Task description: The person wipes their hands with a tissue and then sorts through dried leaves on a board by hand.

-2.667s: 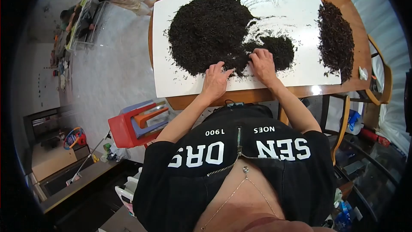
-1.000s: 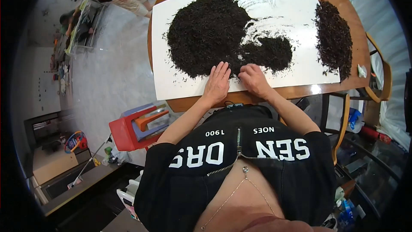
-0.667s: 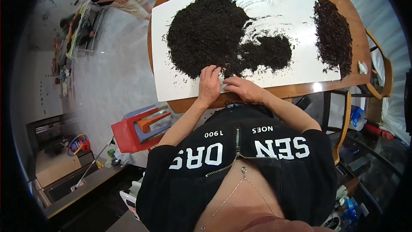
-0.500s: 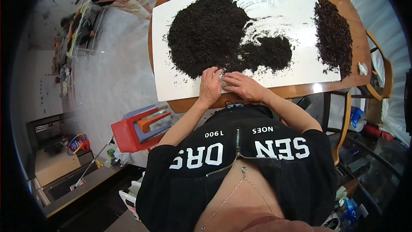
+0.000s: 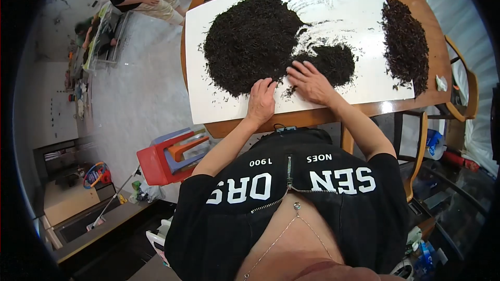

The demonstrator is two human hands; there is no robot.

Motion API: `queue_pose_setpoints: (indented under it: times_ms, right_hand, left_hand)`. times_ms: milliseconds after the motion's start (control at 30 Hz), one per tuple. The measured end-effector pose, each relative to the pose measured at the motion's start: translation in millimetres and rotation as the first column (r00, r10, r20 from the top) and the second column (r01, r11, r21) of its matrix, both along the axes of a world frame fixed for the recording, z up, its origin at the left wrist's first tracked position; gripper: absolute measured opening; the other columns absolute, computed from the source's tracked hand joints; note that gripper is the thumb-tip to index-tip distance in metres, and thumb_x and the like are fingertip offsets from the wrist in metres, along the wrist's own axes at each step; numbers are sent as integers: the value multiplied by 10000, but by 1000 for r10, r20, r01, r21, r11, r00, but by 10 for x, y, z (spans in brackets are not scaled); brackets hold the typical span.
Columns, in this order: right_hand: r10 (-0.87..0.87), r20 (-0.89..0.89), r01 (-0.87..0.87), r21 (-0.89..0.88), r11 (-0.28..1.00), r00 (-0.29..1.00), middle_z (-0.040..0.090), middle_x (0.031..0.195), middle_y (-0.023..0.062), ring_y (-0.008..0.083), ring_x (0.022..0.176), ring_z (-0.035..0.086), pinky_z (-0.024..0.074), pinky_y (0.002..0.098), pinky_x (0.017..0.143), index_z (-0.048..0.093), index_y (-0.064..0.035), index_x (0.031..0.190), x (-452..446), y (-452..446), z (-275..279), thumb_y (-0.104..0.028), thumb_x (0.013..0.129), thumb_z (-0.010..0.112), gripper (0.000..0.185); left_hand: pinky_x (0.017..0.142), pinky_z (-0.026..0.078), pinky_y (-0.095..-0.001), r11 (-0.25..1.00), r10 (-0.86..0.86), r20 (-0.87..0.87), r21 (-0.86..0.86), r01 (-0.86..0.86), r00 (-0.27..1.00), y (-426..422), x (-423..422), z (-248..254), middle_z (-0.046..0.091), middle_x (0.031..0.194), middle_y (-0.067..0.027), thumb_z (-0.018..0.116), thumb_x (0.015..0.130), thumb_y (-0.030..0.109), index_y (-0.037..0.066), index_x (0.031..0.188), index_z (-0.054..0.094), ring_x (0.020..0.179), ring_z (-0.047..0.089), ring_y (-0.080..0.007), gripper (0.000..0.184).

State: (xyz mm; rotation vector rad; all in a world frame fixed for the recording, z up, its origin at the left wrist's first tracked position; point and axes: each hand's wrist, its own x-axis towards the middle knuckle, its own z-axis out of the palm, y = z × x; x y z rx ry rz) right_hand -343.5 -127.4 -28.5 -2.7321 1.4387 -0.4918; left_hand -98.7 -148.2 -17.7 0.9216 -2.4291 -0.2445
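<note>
Right hand (image 5: 313,86), centre: shifted upward from beside the left, now at the small dark heap (image 5: 338,65), fingers slightly spread; the hands work apart.
Left hand (image 5: 261,102), left of centre: fingers together, at the large dark heap (image 5: 250,41); any pinch, cannot tell.

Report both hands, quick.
Left hand: partly curled at the large, rounded, blackish heap of leafy shreds; grip can't be told.
Right hand: open, at the smaller blackish leafy heap; nothing visibly held.
</note>
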Motion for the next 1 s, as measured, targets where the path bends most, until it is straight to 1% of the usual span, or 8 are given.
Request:
queue_pose_setpoints:
  times_ms: [67,200,233,367,533,700,867,1000]
  right_hand:
    - [-69,-30,69,-17,997,997,437,1503,65,260,1455,277,154,411,1207,559,-71,1335,-56,-28,-11,-300,938,502,462]
    - [-320,-67,312,-109,944,945,422,1506,112,272,1456,277,169,409,1198,550,-31,1320,-85,-69,-50,-275,931,511,461]
    - [-319,-66,311,-108,944,945,422,1506,112,272,1456,277,169,409,1198,550,-31,1320,-70,-72,-40,-275,931,511,461]
    - [-363,68,369,-147,918,929,411,1503,154,294,1451,286,188,409,1185,561,-15,1278,38,-100,-5,-244,925,521,422]
    - [-363,75,371,-166,914,929,379,1521,149,290,1454,279,207,401,1174,551,-42,1286,93,-144,-101,-227,898,558,429]
    - [-343,66,349,-142,926,937,403,1501,148,294,1444,295,222,398,1164,555,-48,1274,115,-183,-84,-215,899,566,411]
    - [-298,90,307,-110,946,950,422,1481,149,302,1428,323,236,395,1155,558,-56,1264,152,-194,49,-213,901,570,396]
    - [-329,48,333,-117,936,943,427,1473,151,307,1419,335,245,397,1150,566,-67,1249,105,-163,0,-207,903,565,373]
  left_hand:
    - [1007,392,-416,1000,-3,22,-7,3,1000,-36,-68,-9,518,1239,-178,562,765,26,-5,1218,559,1127,484,-359,453]
    - [952,399,-418,995,63,95,-80,-55,994,-145,-289,28,520,1164,-172,571,784,84,26,1249,552,1060,486,-343,470]
    - [952,399,-418,995,63,96,-79,-56,993,-177,-333,31,520,1164,-172,571,784,84,26,1249,552,1060,486,-343,470]
    - [900,403,-413,986,159,266,-88,-141,951,-288,-467,49,517,1146,-163,574,801,91,77,1290,553,1022,478,-329,489]
    - [866,401,-408,983,182,357,-56,-173,916,-290,-424,-6,515,1104,-153,572,811,111,100,1266,575,983,475,-316,456]
    - [855,398,-408,983,167,258,-118,-140,952,-165,-295,-9,510,1063,-155,565,813,131,68,1194,587,951,471,-315,386]
    - [868,403,-413,985,155,208,-113,-134,966,-116,-239,-3,518,1087,-157,566,812,120,60,1172,602,972,476,-320,367]
    - [876,406,-412,986,151,178,-101,-135,972,-75,-194,-8,519,1105,-159,568,809,114,58,1163,608,986,477,-322,361]
